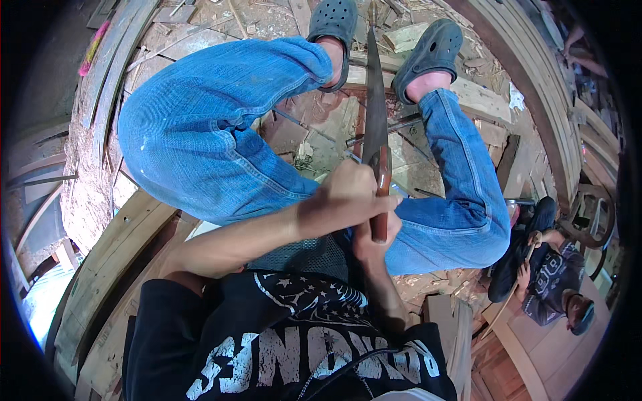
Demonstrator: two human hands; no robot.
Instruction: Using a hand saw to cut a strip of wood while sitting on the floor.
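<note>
A long tool with a tapered dark blade (374, 87) and a reddish wooden handle (382, 175) points away from me between my shoes. My left hand (348, 194) is closed at the handle, across the blade's base, its fingers partly hidden. Below it, my right hand (376, 234) grips the lower end of that handle. Both forearms reach in over my black shirt, between my jeans-covered legs.
Scrap wood (404, 37) and shavings lie around my shoes (428, 53). Curved planks (100, 267) are at left, and stacked boards (528, 60) arch at upper right. At lower right a seated co-worker (552, 281) holds a thin wooden strip (515, 291).
</note>
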